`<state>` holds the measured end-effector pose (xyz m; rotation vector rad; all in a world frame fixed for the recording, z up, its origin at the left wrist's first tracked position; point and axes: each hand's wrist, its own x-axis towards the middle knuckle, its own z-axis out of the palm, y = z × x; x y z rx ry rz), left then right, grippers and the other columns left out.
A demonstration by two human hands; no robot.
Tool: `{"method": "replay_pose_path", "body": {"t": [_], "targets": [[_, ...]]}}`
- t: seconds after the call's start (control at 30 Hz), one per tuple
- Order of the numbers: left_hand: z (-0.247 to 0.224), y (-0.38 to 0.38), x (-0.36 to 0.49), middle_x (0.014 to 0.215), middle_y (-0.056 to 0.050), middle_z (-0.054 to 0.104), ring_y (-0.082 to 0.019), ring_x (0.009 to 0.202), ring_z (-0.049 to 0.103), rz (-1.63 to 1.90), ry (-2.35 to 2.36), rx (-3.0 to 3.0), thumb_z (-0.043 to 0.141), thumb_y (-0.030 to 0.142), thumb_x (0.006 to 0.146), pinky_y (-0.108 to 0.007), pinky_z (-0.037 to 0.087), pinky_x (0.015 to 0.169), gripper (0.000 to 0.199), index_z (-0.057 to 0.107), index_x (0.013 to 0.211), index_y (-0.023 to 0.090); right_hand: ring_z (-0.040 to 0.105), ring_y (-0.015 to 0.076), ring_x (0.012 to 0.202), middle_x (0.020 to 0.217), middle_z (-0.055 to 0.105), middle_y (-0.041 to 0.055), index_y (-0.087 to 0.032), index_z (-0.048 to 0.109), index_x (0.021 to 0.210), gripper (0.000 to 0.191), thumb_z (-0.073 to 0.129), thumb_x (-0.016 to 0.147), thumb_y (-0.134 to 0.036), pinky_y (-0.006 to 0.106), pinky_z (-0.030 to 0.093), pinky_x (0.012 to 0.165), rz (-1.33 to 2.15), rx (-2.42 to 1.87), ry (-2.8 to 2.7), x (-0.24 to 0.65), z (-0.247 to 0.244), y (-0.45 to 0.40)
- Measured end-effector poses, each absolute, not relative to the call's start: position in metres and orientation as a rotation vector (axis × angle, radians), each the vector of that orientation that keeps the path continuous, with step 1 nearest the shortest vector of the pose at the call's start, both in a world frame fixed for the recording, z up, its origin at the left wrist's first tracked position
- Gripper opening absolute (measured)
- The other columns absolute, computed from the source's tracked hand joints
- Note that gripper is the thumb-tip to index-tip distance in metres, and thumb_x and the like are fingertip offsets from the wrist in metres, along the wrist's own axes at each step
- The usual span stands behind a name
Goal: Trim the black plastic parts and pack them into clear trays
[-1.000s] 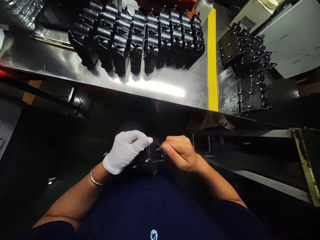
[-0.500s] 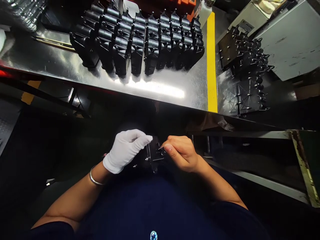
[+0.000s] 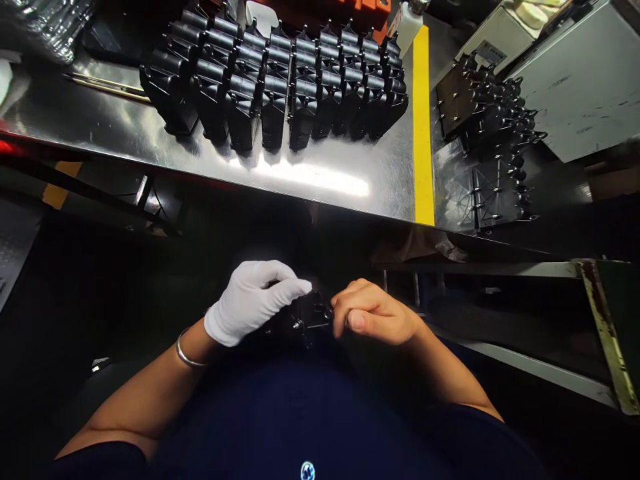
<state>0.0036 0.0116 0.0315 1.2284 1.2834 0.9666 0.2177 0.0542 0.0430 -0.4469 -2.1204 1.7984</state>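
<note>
My left hand [image 3: 255, 300], in a white glove, is closed with thumb and fingers pinching a dark black part [image 3: 313, 313]. The part is hard to see against the dark background; small shiny pins and edges show on it. Just to the right of it is my bare right hand [image 3: 375, 313], its fingers curled and thumb bent in. Its fingertips are at the part's right edge; whatever lies within them is hidden.
On the steel bench [image 3: 320, 177] stand rows of black plastic parts [image 3: 275, 87]. Past a yellow stripe [image 3: 423, 133] lie more black parts [image 3: 500, 147]. A red-orange bin [image 3: 325, 13] and a white bottle [image 3: 407, 27] are behind. A metal frame [image 3: 525, 269] stands at right.
My right hand has turned and shifted slightly right and down, fingers now curled downward. The thin sliver at its fingertips no longer shows. My left hand has moved slightly right and down.
</note>
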Motion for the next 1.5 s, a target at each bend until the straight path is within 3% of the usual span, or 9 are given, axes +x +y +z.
{"method": "replay_pose_path", "body": {"t": [0.07, 0.17, 0.53, 0.77, 0.93, 1.07, 1.2, 1.27, 1.5], "targets": [[0.031, 0.012, 0.001, 0.051, 0.003, 0.062, -0.008, 0.047, 0.051, 0.996, 1.295, 1.281, 0.069, 0.032, 0.074, -0.018, 0.039, 0.046, 0.024, 0.066, 0.055, 0.018, 0.038, 0.0079, 0.049, 0.056, 0.043, -0.0030, -0.014, 0.056, 0.069, 0.049, 0.047, 0.091, -0.057, 0.023, 0.030, 0.048, 1.471, -0.564, -2.203, 0.214, 0.043, 0.052], [0.030, 0.012, 0.000, 0.052, 0.003, 0.062, -0.008, 0.047, 0.052, 0.994, 1.294, 1.300, 0.069, 0.032, 0.075, -0.018, 0.039, 0.046, 0.024, 0.066, 0.056, 0.018, 0.033, 0.0078, 0.050, 0.055, 0.037, -0.0047, -0.017, 0.047, 0.060, 0.047, 0.056, 0.086, -0.056, 0.023, 0.025, 0.047, 1.143, -0.610, -2.323, 0.208, 0.040, 0.047], [0.023, 0.011, 0.009, 0.047, 0.004, 0.054, -0.008, 0.046, 0.045, 0.979, 1.448, 1.122, 0.069, 0.040, 0.072, -0.019, 0.036, 0.044, 0.029, 0.063, 0.054, 0.017, 0.027, 0.0076, 0.049, 0.054, 0.026, -0.0060, -0.020, 0.030, 0.053, 0.052, 0.052, 0.092, -0.046, 0.025, 0.020, 0.048, 0.897, -0.646, -2.431, 0.206, 0.035, 0.047], [0.027, 0.012, 0.013, 0.050, 0.002, 0.054, -0.010, 0.049, 0.045, 0.979, 1.548, 1.029, 0.066, 0.044, 0.070, -0.021, 0.038, 0.046, 0.031, 0.062, 0.054, 0.017, 0.035, 0.0100, 0.053, 0.057, 0.040, -0.0020, -0.018, 0.046, 0.060, 0.050, 0.046, 0.092, -0.056, 0.025, 0.025, 0.050, 0.616, -0.767, -2.433, 0.206, 0.031, 0.046], [0.025, 0.014, 0.017, 0.052, 0.001, 0.055, -0.011, 0.052, 0.046, 0.974, 1.603, 0.956, 0.065, 0.046, 0.070, -0.021, 0.039, 0.048, 0.032, 0.063, 0.055, 0.018, 0.032, 0.0106, 0.052, 0.055, 0.035, -0.0024, -0.020, 0.039, 0.056, 0.050, 0.041, 0.096, -0.050, 0.026, 0.024, 0.051, 0.490, -0.799, -2.451, 0.204, 0.029, 0.044], [0.023, 0.015, 0.019, 0.054, 0.001, 0.058, -0.011, 0.053, 0.048, 0.976, 1.628, 0.909, 0.067, 0.045, 0.070, -0.022, 0.040, 0.049, 0.031, 0.064, 0.056, 0.018, 0.030, 0.0099, 0.051, 0.056, 0.033, -0.0034, -0.020, 0.036, 0.060, 0.047, 0.034, 0.099, -0.046, 0.026, 0.023, 0.050, 0.601, -0.822, -2.449, 0.204, 0.030, 0.045], [0.024, 0.017, 0.020, 0.054, 0.001, 0.056, -0.010, 0.052, 0.047, 0.962, 1.587, 0.850, 0.067, 0.044, 0.071, -0.022, 0.040, 0.049, 0.031, 0.062, 0.056, 0.017, 0.033, 0.0076, 0.049, 0.056, 0.036, -0.0042, -0.020, 0.036, 0.061, 0.046, 0.030, 0.101, -0.042, 0.022, 0.028, 0.049, 1.180, -0.628, -2.462, 0.209, 0.034, 0.048], [0.024, 0.020, 0.019, 0.053, 0.003, 0.051, -0.009, 0.051, 0.043, 0.954, 1.570, 0.799, 0.066, 0.047, 0.073, -0.021, 0.038, 0.047, 0.036, 0.056, 0.054, 0.018, 0.037, 0.0077, 0.050, 0.059, 0.041, -0.0033, -0.019, 0.041, 0.065, 0.043, 0.028, 0.102, -0.037, 0.021, 0.032, 0.050, 1.284, -0.628, -2.353, 0.211, 0.034, 0.049], [0.015, 0.025, 0.012, 0.056, 0.003, 0.047, -0.010, 0.053, 0.040, 0.806, 1.564, 0.818, 0.054, 0.056, 0.082, -0.023, 0.036, 0.049, 0.046, 0.048, 0.056, 0.019, 0.045, 0.0104, 0.052, 0.058, 0.052, -0.0003, -0.017, 0.057, 0.074, 0.023, 0.047, 0.095, -0.020, 0.024, 0.036, 0.053, 0.480, -0.893, -2.264, 0.203, 0.022, 0.045]]}}
